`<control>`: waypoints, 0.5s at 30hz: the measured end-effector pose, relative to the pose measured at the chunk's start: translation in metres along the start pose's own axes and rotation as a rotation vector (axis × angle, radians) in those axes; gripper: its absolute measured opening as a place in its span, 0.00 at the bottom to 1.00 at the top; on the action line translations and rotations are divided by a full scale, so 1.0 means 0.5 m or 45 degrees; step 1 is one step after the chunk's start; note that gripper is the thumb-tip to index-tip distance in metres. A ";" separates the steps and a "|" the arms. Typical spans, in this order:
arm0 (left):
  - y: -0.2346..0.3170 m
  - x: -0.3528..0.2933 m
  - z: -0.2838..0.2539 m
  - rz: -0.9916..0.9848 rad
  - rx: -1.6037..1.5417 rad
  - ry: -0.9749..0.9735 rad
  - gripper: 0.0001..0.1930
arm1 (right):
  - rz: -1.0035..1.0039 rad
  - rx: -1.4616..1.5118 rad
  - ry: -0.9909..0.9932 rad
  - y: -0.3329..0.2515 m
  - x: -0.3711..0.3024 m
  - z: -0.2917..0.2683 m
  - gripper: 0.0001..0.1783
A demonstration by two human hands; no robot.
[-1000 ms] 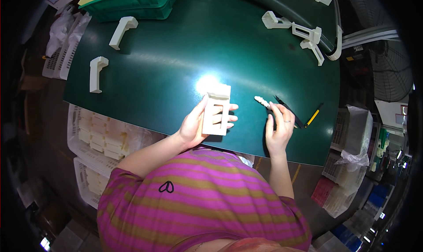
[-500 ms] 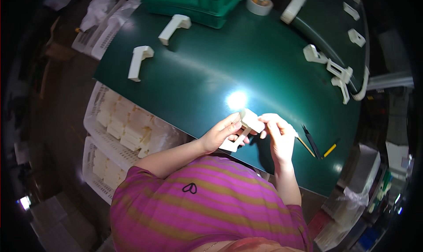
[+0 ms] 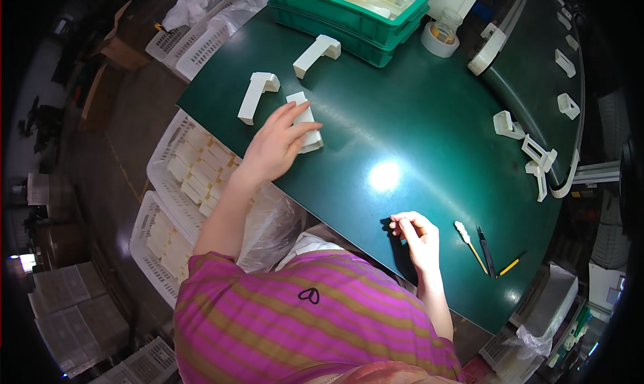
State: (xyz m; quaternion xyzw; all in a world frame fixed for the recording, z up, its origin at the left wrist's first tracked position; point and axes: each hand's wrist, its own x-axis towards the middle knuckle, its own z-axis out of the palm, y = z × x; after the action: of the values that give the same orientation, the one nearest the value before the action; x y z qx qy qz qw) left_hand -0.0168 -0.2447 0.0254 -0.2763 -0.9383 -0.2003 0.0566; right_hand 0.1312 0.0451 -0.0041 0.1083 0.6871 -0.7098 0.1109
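Observation:
My left hand [image 3: 274, 146] reaches over a white plastic part [image 3: 312, 140], its fingers and thumb closed about the part, which lies on the green table. The hand covers the middle of the part. Just beyond it lie two similar L-shaped white plastic parts, a nearer one [image 3: 255, 99] and a farther one [image 3: 315, 54]. My right hand [image 3: 419, 240] hovers near the table's front edge with its fingers curled in, and I see nothing in them. To its right lie a white-tipped stick [image 3: 472, 248], a slim black tool [image 3: 484, 252] and a yellow-and-black tool [image 3: 511, 264].
Green bins [image 3: 335, 32] with white parts stand at the back, beside a roll of tape [image 3: 439, 43]. White parts lie along a dark conveyor [image 3: 513, 92] at the right. White baskets [image 3: 155, 159] of parts sit below the table's left edge.
My left hand has carried the white part from in front of me to the far left of the table. My right hand has let go of it and stays near the front edge.

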 end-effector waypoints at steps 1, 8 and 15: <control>0.012 -0.009 -0.005 -0.110 -0.244 0.009 0.13 | 0.025 -0.009 -0.003 0.001 0.000 0.000 0.08; -0.065 -0.041 0.021 -0.118 0.246 0.253 0.17 | 0.017 -0.022 -0.005 0.019 0.003 -0.005 0.08; -0.189 0.006 -0.015 -0.570 0.043 0.490 0.29 | -0.233 -0.260 0.070 0.050 0.005 0.007 0.07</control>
State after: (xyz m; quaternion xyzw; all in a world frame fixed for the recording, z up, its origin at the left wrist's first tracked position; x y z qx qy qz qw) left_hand -0.0703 -0.3187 0.0005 -0.0183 -0.9511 -0.2409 0.1924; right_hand 0.1363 0.0411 -0.0284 0.0527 0.7656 -0.6401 0.0372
